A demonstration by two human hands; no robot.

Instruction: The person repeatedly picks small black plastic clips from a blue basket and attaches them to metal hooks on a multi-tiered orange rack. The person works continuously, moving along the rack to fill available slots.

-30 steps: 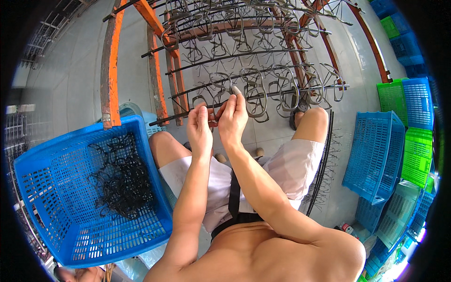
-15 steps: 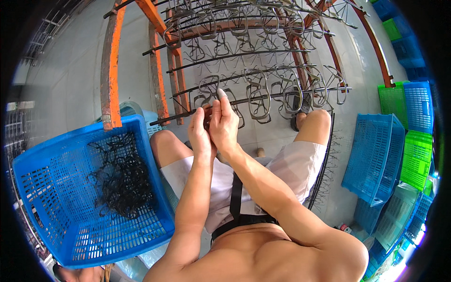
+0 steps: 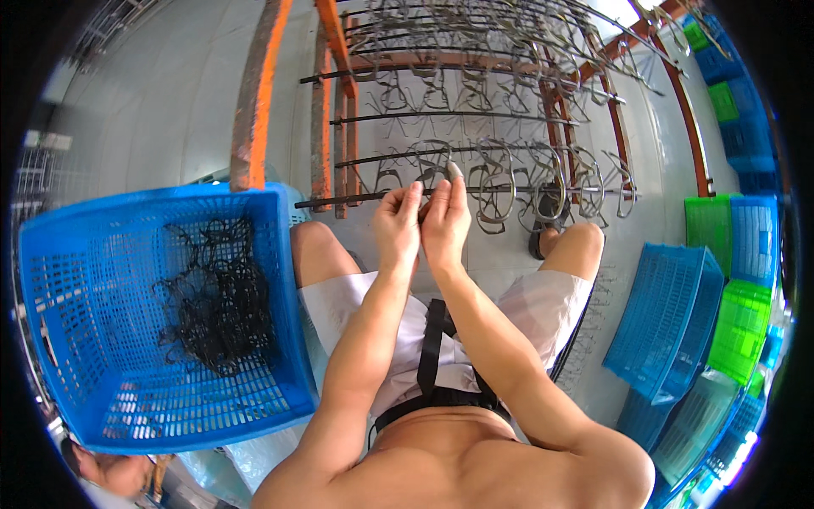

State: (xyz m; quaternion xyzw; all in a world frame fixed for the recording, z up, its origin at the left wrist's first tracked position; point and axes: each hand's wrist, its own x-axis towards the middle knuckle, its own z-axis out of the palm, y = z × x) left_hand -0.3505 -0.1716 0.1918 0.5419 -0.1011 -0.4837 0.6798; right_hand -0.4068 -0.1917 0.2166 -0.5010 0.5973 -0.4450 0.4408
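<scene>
My left hand (image 3: 397,222) and my right hand (image 3: 445,219) are raised side by side, fingertips pinched together on a thin dark eyeglass frame (image 3: 430,188). They hold it at the lowest dark rod (image 3: 339,201) of an orange metal rack (image 3: 254,93). Several grey eyeglass frames (image 3: 500,182) hang along that rod to the right of my hands, and more hang on the rods above. How the frame sits on the rod is hidden by my fingers.
A big blue mesh basket (image 3: 153,204) at my left holds a tangle of black frames (image 3: 216,297). My bare knees (image 3: 314,242) are under the rack. Stacked blue baskets (image 3: 670,314) and green baskets (image 3: 742,327) stand on the floor at right.
My hands have closed up against each other and stayed at the lowest rod. The view has tilted a little, so the rack and basket sit lower in the picture.
</scene>
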